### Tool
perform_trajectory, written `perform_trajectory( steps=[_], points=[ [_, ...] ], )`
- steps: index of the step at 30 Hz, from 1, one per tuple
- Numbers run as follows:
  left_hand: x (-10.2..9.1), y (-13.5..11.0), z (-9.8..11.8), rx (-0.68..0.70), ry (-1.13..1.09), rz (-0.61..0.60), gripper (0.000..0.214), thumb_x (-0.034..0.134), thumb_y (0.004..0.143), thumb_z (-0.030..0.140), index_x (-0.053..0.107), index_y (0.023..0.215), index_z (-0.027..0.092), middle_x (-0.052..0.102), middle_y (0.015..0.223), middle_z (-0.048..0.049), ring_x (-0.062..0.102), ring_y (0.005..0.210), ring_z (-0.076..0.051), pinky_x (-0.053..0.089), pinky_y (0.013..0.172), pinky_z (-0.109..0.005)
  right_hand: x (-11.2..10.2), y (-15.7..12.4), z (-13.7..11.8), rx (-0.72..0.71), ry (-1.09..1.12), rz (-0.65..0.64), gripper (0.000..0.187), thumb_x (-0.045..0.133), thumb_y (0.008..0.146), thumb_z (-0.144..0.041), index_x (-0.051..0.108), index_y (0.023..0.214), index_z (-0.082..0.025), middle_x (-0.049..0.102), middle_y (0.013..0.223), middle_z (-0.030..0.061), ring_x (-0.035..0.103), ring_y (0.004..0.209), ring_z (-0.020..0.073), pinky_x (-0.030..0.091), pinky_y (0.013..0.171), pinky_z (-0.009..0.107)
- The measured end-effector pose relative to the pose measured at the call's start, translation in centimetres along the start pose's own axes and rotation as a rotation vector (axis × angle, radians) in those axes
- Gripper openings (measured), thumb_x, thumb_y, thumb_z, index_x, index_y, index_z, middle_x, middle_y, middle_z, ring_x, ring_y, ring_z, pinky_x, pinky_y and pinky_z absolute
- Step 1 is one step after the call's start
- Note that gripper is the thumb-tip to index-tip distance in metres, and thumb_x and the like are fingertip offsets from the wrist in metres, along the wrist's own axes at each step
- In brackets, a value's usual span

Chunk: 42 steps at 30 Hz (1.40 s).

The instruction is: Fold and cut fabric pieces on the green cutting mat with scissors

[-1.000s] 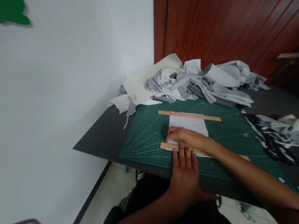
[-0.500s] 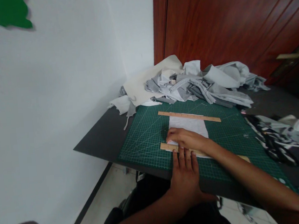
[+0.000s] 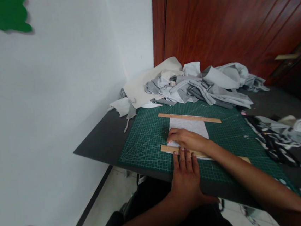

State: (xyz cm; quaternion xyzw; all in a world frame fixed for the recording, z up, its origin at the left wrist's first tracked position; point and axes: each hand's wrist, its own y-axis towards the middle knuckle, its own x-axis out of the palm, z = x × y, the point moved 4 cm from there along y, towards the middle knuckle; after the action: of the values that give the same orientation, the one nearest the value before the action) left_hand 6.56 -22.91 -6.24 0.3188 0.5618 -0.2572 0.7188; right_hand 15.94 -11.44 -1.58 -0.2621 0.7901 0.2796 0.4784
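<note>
A pale grey piece of fabric point(image 3: 189, 124) lies flat on a green cutting mat point(image 3: 142, 142). One wooden ruler point(image 3: 189, 117) crosses its far edge. Along the near edge lies a second wooden ruler point(image 3: 166, 148), partly covered by my hands. My left hand point(image 3: 185, 173) is open, its fingertips pressed flat on this near ruler. Just beyond it, my right hand point(image 3: 183, 138) rests over the fabric with curled fingers, close to the ruler's left end. Whatever those fingers pinch is hidden by the hand.
Grey and white fabric scraps point(image 3: 203, 86) are heaped at the back, beside a cream sheet point(image 3: 147, 84). More scraps and dark cords point(image 3: 273, 143) lie on the right. A white wall point(image 3: 57, 83) borders the left, and a brown door point(image 3: 224, 24) stands behind the table point(image 3: 99, 139).
The view has shifted very slightly. Both hands, the rulers and the fabric keep nearly the same places.
</note>
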Motion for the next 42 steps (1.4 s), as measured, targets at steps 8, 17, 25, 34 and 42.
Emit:
perform_trajectory(
  steps=[8,17,25,34,42],
  points=[
    [0.1,0.1,0.0,-0.002,-0.013,-0.015,0.130,0.048,0.068,0.095,0.033,0.155,-0.001,0.024,0.163,-0.0298,0.011,0.154,-0.048,0.006,0.123,-0.062,0.3,0.0,0.1,-0.014,0.008,-0.043,0.041,0.048,0.085,0.005,0.073,0.104,-0.020,0.064,0.101,0.0055,0.060,0.087,0.0183,0.048,0.077,0.027],
    [0.4,0.0,0.0,-0.001,0.001,0.020,0.130,0.047,0.069,0.094,0.032,0.156,-0.001,0.025,0.163,-0.0298,0.012,0.153,-0.048,0.005,0.123,-0.063,0.2,0.1,-0.5,-0.022,-0.052,-0.063,0.038,0.047,0.088,0.004,0.073,0.103,-0.019,0.064,0.102,0.0054,0.061,0.088,0.0173,0.048,0.075,0.026],
    [0.5,0.0,0.0,0.005,0.000,0.015,0.129,0.047,0.070,0.093,0.032,0.156,-0.001,0.024,0.164,-0.0279,0.010,0.154,-0.047,0.004,0.123,-0.062,-0.1,0.2,-0.8,0.006,-0.027,-0.102,0.040,0.046,0.086,0.004,0.073,0.104,-0.020,0.064,0.102,0.0044,0.061,0.087,0.0174,0.050,0.075,0.026],
    [0.4,0.0,-0.1,-0.003,-0.009,0.009,0.130,0.047,0.069,0.094,0.031,0.156,-0.001,0.023,0.163,-0.0301,0.012,0.154,-0.047,0.005,0.123,-0.062,-1.3,-0.2,-0.2,0.013,0.024,0.132,0.033,0.043,0.099,-0.008,0.069,0.116,-0.019,0.067,0.106,0.0094,0.064,0.096,0.0205,0.051,0.088,0.034],
    [0.4,0.0,0.0,-0.005,0.024,0.004,0.130,0.054,0.067,0.091,0.030,0.157,0.000,0.028,0.162,-0.0274,0.012,0.153,-0.047,0.007,0.123,-0.062,-0.8,0.2,0.2,0.106,0.214,0.068,0.018,0.056,0.098,-0.019,0.074,0.099,-0.019,0.073,0.089,0.0039,0.066,0.078,0.0166,0.050,0.075,0.027]
  ],
)
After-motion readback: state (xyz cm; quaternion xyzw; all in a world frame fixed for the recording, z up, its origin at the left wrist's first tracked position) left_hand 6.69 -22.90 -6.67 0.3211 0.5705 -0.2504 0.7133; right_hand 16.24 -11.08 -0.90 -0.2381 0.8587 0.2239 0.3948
